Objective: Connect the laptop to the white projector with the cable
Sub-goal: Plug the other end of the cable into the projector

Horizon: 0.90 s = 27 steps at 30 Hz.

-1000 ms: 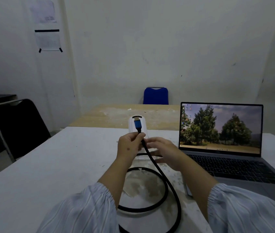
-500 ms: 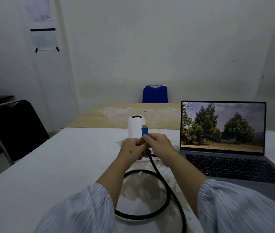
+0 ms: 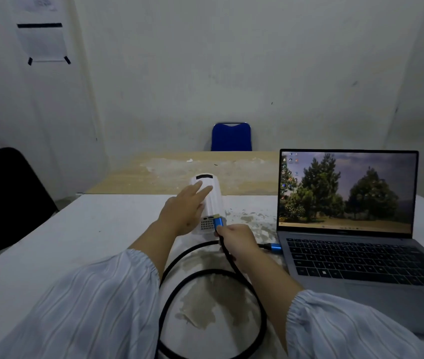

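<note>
Head view: left hand (image 3: pixel 183 212) flat on top of the white projector (image 3: pixel 209 203), fingers spread and holding nothing. Right hand (image 3: pixel 237 242) at 5 o'clock from the projector, pinching the blue plug (image 3: pixel 218 222) of the black cable (image 3: pixel 205 275), tip at the projector's back. Other blue plug (image 3: pixel 274 247) touching the open laptop (image 3: pixel 361 244) at 3 o'clock. Cable looped on the white table (image 3: pixel 50 255).

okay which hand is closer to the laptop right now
Right. The right hand grips the cable plug just left of the laptop; the left hand rests farther left on the white projector.
</note>
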### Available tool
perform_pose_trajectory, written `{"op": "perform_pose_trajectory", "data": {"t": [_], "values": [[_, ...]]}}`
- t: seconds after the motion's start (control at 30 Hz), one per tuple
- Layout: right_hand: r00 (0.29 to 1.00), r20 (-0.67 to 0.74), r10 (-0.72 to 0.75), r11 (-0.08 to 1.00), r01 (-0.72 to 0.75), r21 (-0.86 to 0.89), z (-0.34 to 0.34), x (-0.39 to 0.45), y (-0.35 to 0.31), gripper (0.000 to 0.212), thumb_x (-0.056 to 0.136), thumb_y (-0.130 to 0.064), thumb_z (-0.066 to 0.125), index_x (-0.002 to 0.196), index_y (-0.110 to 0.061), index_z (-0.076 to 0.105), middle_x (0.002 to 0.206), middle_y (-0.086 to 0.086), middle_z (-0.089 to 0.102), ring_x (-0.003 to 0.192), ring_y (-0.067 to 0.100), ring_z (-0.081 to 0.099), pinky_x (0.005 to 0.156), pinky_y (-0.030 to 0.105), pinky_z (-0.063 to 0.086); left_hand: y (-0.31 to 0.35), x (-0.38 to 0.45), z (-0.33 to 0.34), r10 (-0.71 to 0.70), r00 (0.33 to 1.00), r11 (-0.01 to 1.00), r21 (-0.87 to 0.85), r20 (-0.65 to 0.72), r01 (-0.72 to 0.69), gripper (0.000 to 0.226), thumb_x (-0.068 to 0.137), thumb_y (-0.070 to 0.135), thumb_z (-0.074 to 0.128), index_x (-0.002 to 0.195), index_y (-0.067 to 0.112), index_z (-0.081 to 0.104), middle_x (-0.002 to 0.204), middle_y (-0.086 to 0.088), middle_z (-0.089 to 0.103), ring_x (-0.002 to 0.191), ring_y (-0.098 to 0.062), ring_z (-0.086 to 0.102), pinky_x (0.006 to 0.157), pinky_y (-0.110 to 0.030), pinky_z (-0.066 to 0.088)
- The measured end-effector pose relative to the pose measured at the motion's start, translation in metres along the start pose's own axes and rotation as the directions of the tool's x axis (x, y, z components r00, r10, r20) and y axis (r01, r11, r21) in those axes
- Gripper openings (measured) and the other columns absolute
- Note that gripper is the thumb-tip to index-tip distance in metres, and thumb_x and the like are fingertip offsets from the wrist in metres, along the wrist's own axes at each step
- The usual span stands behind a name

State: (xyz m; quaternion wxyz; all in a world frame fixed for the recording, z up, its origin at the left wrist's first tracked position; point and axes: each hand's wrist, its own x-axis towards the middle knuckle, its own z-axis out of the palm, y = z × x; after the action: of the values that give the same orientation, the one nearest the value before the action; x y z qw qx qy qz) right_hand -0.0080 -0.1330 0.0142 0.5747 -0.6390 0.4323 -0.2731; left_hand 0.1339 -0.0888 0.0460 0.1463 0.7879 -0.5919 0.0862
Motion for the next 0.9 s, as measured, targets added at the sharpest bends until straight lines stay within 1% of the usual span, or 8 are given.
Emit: {"op": "perform_pose_trajectory", "data": {"t": [0.13, 0.23, 0.33, 0.43, 0.6, 0.7, 0.8, 0.9], "values": [[0.999, -0.002, 0.043, 0.999, -0.043, 0.025, 0.002, 0.006, 0.010, 0.017, 0.085, -0.017, 0.055, 0.085, -0.007, 0.069, 0.062, 0.004, 0.059, 0.051, 0.016, 0.049, 0.047, 0.023, 0.037, -0.002, 0.015, 0.014, 0.082, 0.995, 0.990, 0.106, 0.059, -0.088, 0.050, 0.099, 0.027, 0.026, 0.148, 0.026, 0.015, 0.161, -0.004, 0.006, 0.147, -0.024, 0.011, 0.111, -0.048, 0.032], [0.999, 0.005, 0.052, 0.998, -0.052, 0.044, 0.002, 0.009, 0.010, 0.016, 0.084, -0.016, 0.055, 0.078, -0.010, 0.069, 0.061, 0.004, 0.059, 0.052, 0.016, 0.051, 0.048, 0.022, 0.039, -0.003, 0.021, 0.023, 0.101, 0.993, 0.988, 0.115, 0.064, -0.108, 0.050, 0.099, 0.029, 0.025, 0.148, 0.026, 0.014, 0.161, -0.004, 0.001, 0.148, -0.025, 0.003, 0.114, -0.047, 0.028], [0.999, 0.006, 0.045, 0.998, -0.045, 0.052, 0.003, 0.011, 0.010, 0.016, 0.085, -0.016, 0.055, 0.077, -0.010, 0.068, 0.062, 0.005, 0.059, 0.054, 0.018, 0.053, 0.049, 0.024, 0.040, -0.004, 0.023, 0.030, 0.094, 0.995, 0.995, 0.025, 0.035, -0.095, 0.049, 0.100, 0.030, 0.025, 0.148, 0.027, 0.018, 0.161, -0.003, 0.001, 0.148, -0.024, 0.000, 0.117, -0.045, 0.020], [0.998, 0.018, 0.054, 0.995, -0.055, 0.085, 0.005, 0.011, 0.011, 0.016, 0.085, -0.015, 0.056, 0.082, -0.006, 0.069, 0.060, 0.006, 0.058, 0.050, 0.018, 0.050, 0.045, 0.021, 0.038, -0.006, 0.025, 0.030, 0.069, 0.998, 0.992, -0.102, 0.008, -0.068, 0.046, 0.099, 0.028, 0.027, 0.145, 0.027, 0.027, 0.161, -0.001, 0.007, 0.147, -0.023, 0.002, 0.119, -0.039, 0.011], [0.998, 0.015, 0.056, 0.992, -0.057, 0.112, 0.005, 0.011, 0.010, 0.020, 0.087, -0.017, 0.055, 0.096, -0.005, 0.069, 0.064, 0.006, 0.060, 0.047, 0.016, 0.051, 0.042, 0.020, 0.039, -0.006, 0.035, 0.027, 0.025, 0.999, 0.984, -0.178, 0.042, -0.017, 0.043, 0.099, 0.030, 0.028, 0.142, 0.028, 0.036, 0.158, -0.002, 0.018, 0.144, -0.026, 0.010, 0.116, -0.040, 0.015], [0.999, 0.001, 0.043, 0.989, -0.043, 0.140, 0.003, 0.011, 0.009, 0.020, 0.088, -0.016, 0.055, 0.091, -0.003, 0.069, 0.063, 0.007, 0.058, 0.049, 0.018, 0.051, 0.047, 0.023, 0.041, -0.008, 0.039, 0.028, 0.003, 0.998, 0.975, -0.222, 0.069, 0.013, 0.044, 0.100, 0.030, 0.023, 0.141, 0.026, 0.037, 0.157, -0.004, 0.021, 0.144, -0.026, 0.012, 0.117, -0.040, 0.012], [0.999, -0.017, 0.032, 0.990, -0.030, 0.136, 0.002, 0.011, 0.008, 0.022, 0.089, -0.017, 0.053, 0.088, 0.000, 0.068, 0.064, 0.010, 0.056, 0.053, 0.019, 0.051, 0.053, 0.027, 0.042, -0.006, 0.038, 0.030, 0.003, 0.998, 0.959, -0.283, 0.070, 0.017, 0.044, 0.100, 0.027, 0.022, 0.142, 0.022, 0.037, 0.158, -0.006, 0.018, 0.146, -0.025, 0.010, 0.118, -0.040, 0.010], [1.000, -0.015, 0.022, 0.991, -0.020, 0.129, 0.003, 0.011, 0.006, 0.024, 0.089, -0.017, 0.053, 0.083, 0.002, 0.067, 0.063, 0.010, 0.055, 0.054, 0.020, 0.051, 0.053, 0.027, 0.041, -0.001, 0.034, 0.030, -0.017, 0.994, 0.915, -0.399, 0.104, 0.058, 0.045, 0.101, 0.026, 0.021, 0.144, 0.020, 0.031, 0.160, -0.005, 0.008, 0.148, -0.023, -0.002, 0.119, -0.040, 0.004]]}}
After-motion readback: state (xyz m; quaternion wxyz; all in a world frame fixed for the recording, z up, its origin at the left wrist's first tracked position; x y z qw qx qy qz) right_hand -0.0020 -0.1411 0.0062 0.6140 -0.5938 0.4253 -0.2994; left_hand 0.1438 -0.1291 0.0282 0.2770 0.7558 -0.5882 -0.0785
